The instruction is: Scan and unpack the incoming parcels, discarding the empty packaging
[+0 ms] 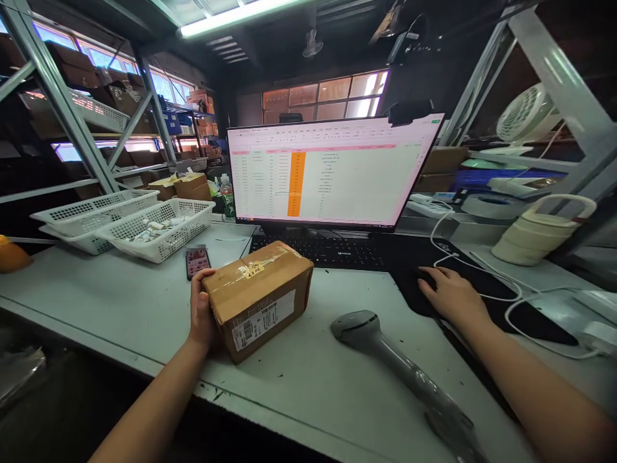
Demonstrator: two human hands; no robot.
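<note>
"Head view — what is the left hand (200, 321) doing?"

"It grasps the left end of a brown cardboard box (260, 286), its fingers and palm wrapped against that end. The box sits at the near part of a white table (308, 386), turned at an angle. Whether its whole underside touches the surface, I cannot tell."

"Any markings?"

"Clear tape and a small yellow sticker (255, 270) on top, and a white printed label (265, 318) on the side facing the person."

"And the right hand (450, 292)?"

"Well to the right of the box, palm down on a black mat (535, 321), fingers bent a little. Something dark shows by the fingertips, but I cannot tell whether the hand closes on it."

"What else lies about the box?"

"A grey handheld scanner (400, 365) lies to its right, apart from it. A phone (197, 260) is just beyond its left end. The black keyboard (332, 252) runs behind it, partly hidden."

"Farther out?"

"Beyond the box stands a monitor (361, 173) with a spreadsheet, one column orange. White perforated baskets (186, 233) sit beyond it to the left — the front one holds small pale items. Far to its right stands a cream container (523, 238) with a handle."
</note>
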